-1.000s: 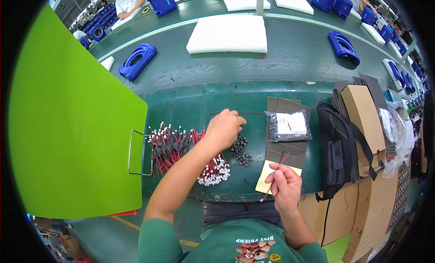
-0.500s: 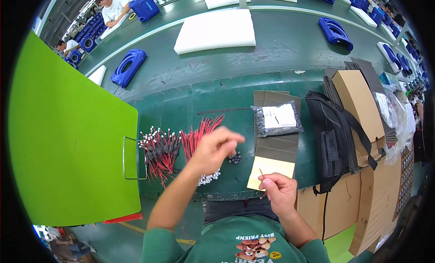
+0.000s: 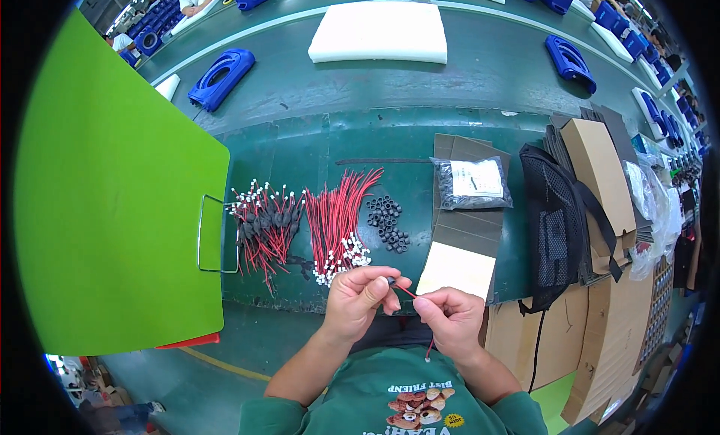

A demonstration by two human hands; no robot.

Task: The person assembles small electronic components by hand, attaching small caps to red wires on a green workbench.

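At the near edge of the table, my left hand [image 3: 355, 303] pinches a small black rubber ring [image 3: 391, 280] between thumb and fingertips. My right hand [image 3: 456, 319] is closed on a thin red wire [image 3: 406, 291], whose upper end meets the ring; whether it passes through, I cannot tell. Below that hand the wire hangs down to a small white connector [image 3: 427, 359]. Beyond my left hand lies a bunch of red wires with white connectors [image 3: 334, 217], and to its right a scatter of black rings [image 3: 386, 223]. Further left is a pile of red wires with black lumps [image 3: 268, 225].
A yellow sheet [image 3: 456, 271] lies on dark cardboard pieces [image 3: 469, 232], under a bag of black parts [image 3: 471, 183]. A black mesh bag [image 3: 553, 232] and cartons [image 3: 600, 172] stand right. A green panel [image 3: 127, 195] borders the left; blue housings [image 3: 221, 79] lie beyond.
My left hand has come back from the ring pile toward my right hand, now with a black ring. The two hands have met at the wire's end. The view has shifted slightly.
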